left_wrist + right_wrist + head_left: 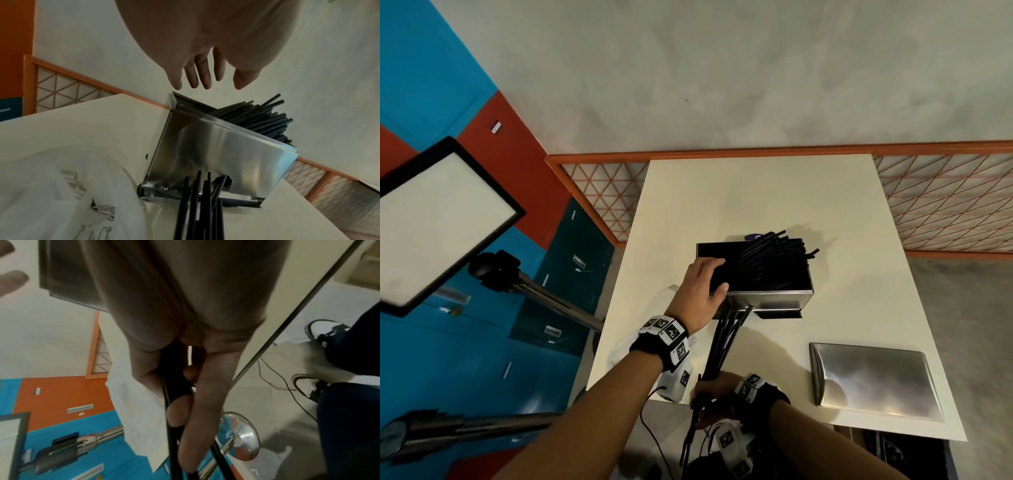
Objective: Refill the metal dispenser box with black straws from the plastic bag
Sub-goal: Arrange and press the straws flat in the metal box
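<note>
Left hand [700, 291]: mine, fingers relaxed over open rectangular steel dispenser box [774, 296]
Right hand [717, 394]: gripping bundle of thin black straws [726, 337]
Risk: I judge straws could jam at the box front, scattering

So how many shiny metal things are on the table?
2. The metal dispenser box stands mid-table, under the left hand; its flat lid lies at the near right. Others may be hidden.
</note>
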`<state>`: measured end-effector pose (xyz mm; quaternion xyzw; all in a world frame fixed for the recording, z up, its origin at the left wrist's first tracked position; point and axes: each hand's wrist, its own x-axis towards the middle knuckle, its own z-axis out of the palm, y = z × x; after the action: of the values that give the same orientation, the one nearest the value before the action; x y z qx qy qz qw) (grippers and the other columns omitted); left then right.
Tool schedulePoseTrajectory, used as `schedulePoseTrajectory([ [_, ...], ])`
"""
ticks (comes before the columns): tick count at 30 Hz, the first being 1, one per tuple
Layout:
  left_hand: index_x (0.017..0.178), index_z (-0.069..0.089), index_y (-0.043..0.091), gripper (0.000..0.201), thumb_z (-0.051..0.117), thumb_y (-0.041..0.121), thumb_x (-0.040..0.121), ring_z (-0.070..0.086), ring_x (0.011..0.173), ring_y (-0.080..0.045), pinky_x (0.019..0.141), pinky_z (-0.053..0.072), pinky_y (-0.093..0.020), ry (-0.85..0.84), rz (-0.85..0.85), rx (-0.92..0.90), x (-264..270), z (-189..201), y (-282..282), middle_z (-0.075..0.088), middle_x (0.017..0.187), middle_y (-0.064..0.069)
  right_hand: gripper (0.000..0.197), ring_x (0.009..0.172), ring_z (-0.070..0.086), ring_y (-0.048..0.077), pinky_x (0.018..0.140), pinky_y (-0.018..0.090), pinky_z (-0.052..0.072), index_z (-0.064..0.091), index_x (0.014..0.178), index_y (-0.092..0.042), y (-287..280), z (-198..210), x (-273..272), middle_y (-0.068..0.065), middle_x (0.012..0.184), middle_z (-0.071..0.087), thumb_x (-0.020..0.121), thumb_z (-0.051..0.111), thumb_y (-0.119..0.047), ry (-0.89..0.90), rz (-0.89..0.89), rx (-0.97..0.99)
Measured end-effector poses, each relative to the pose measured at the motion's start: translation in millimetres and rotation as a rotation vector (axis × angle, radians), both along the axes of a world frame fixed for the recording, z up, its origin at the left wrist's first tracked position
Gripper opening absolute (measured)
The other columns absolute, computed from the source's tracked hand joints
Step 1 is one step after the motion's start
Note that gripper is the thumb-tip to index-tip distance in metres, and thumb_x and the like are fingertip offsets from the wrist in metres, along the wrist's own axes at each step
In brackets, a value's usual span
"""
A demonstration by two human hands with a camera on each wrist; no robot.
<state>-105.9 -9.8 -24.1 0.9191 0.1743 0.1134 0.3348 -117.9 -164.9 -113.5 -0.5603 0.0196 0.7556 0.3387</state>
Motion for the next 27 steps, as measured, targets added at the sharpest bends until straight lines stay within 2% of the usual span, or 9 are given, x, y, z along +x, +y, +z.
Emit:
schedulePoseTrajectory([
  [5,0.142,0.049,0.016,0.042,0.056,0.023,0.101,0.043,0.132,-0.015,0.114,0.035,-0.026,-0.038,0.033,0.018,-5.4,10.4,5.7,0.048,0.139,-0.001,0.015,0.062,0.067,0.030,0.071,0.047,0.060,0.067,0.080,0.004,6.7,22.3,-13.3,0.018,0.077,0.068,0.089,0.068,-0.009,0.092,-0.021,0.100],
  [9,0.136,0.054,0.016,0.036,0.056,0.020,0.100,0.046,0.127,-0.014,0.109,0.033,-0.020,-0.053,0.047,0.043,-10.2,14.3,11.7,0.053,0.130,0.000,0.020,0.057,0.063,0.026,0.069,0.049,0.060,0.067,0.071,0.000,13.2,42.3,-21.7,0.019,0.082,0.063,0.090,0.063,-0.005,0.109,-0.026,0.204],
  [12,0.130,0.058,0.017,0.031,0.056,0.018,0.100,0.049,0.122,-0.013,0.106,0.032,-0.014,-0.083,0.046,0.054,-14.8,17.3,17.3,0.056,0.124,0.003,0.005,0.057,0.061,0.025,0.073,0.053,0.060,0.065,0.090,-0.001,19.1,65.9,-24.4,0.017,0.080,0.060,0.088,0.067,-0.005,0.067,-0.015,0.275],
  [14,0.127,0.061,0.017,0.028,0.056,0.016,0.099,0.051,0.118,-0.012,0.102,0.031,-0.009,-0.098,0.052,0.062,-17.6,20.6,21.2,0.058,0.119,0.003,0.016,0.061,0.060,0.024,0.073,0.050,0.059,0.068,0.098,-0.008,23.6,76.5,-21.1,0.013,0.078,0.061,0.084,0.074,-0.011,0.015,0.006,0.349],
  [17,0.123,0.063,0.017,0.026,0.057,0.013,0.098,0.055,0.113,-0.012,0.100,0.041,-0.019,-0.115,0.082,0.042,-19.5,24.2,27.3,0.061,0.113,0.004,0.021,0.066,0.064,0.007,0.091,0.053,0.054,0.069,0.105,-0.006,29.6,87.1,-13.0,0.000,0.081,0.069,0.086,0.074,-0.014,-0.192,0.020,0.471],
  [19,0.121,0.064,0.018,0.025,0.057,0.012,0.097,0.058,0.110,-0.011,0.098,0.046,-0.026,-0.116,0.083,0.019,-19.8,25.2,27.2,0.063,0.110,0.006,0.012,0.064,0.063,0.002,0.096,0.055,0.050,0.069,0.099,-0.004,30.6,89.1,-11.4,-0.004,0.078,0.069,0.089,0.069,-0.010,-0.268,0.019,0.495],
  [20,0.120,0.065,0.018,0.024,0.057,0.012,0.098,0.059,0.108,-0.011,0.097,0.047,-0.027,-0.112,0.080,0.004,-20.0,25.5,26.4,0.065,0.109,0.006,0.003,0.063,0.064,0.005,0.094,0.057,0.050,0.069,0.092,-0.006,27.9,89.3,-12.1,-0.002,0.075,0.069,0.089,0.068,-0.007,-0.268,0.009,0.492],
  [23,0.118,0.066,0.017,0.022,0.057,0.012,0.098,0.063,0.103,-0.009,0.094,0.049,-0.027,-0.106,0.079,-0.036,-20.7,26.0,23.8,0.068,0.108,0.005,0.013,0.060,0.064,0.022,0.085,0.063,0.052,0.070,0.075,-0.011,16.4,91.8,-17.7,0.008,0.069,0.067,0.087,0.067,-0.006,-0.190,0.031,0.432],
  [27,0.116,0.067,0.016,0.020,0.059,0.011,0.098,0.064,0.098,-0.008,0.090,0.049,-0.022,-0.103,0.065,-0.070,-22.5,26.8,22.8,0.070,0.103,0.004,0.013,0.065,0.066,0.018,0.078,0.055,0.057,0.067,0.090,0.006,13.5,101.9,-7.0,0.011,0.075,0.069,0.087,0.068,-0.007,-0.404,0.008,0.514],
])
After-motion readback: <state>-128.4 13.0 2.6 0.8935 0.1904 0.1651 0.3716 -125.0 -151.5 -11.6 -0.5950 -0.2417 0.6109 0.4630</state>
